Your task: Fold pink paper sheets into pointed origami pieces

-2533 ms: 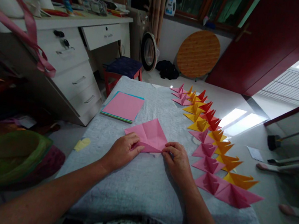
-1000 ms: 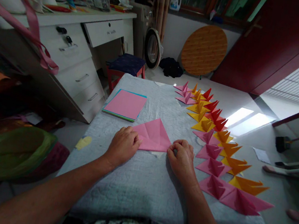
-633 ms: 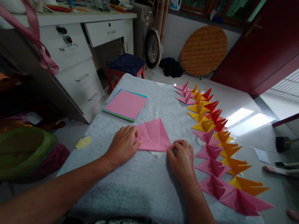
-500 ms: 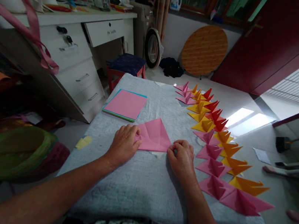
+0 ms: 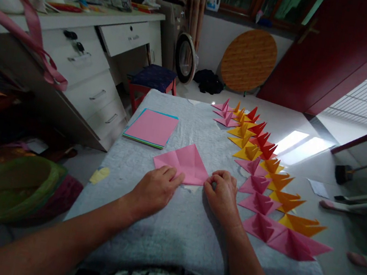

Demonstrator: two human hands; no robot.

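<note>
I see the left hand (image 5: 155, 190) reaching in palm down, its wrist fairly straight and its fingers bent together over the near edge of a creased pink origami sheet (image 5: 189, 160). The right hand (image 5: 222, 194) curls beside it, knuckles up, with thumb and forefinger drawn narrowly together on the sheet's right corner. I read the right grip as a pinch on that corner; the left touches the paper from above, and I cannot tell whether its thumb closes on anything. The sheet lies on the pale blue cloth (image 5: 161, 240) between the 2 hands, nearer me than the paper stack (image 5: 152, 127) and to the left of the origami cranes (image 5: 258, 203). Compared with 0.5 s ago, the left hand has slid from the sheet's left corner toward the middle of the near edge, uncovering that corner. The right hand stays at its corner, and my view has shifted slightly.
</note>
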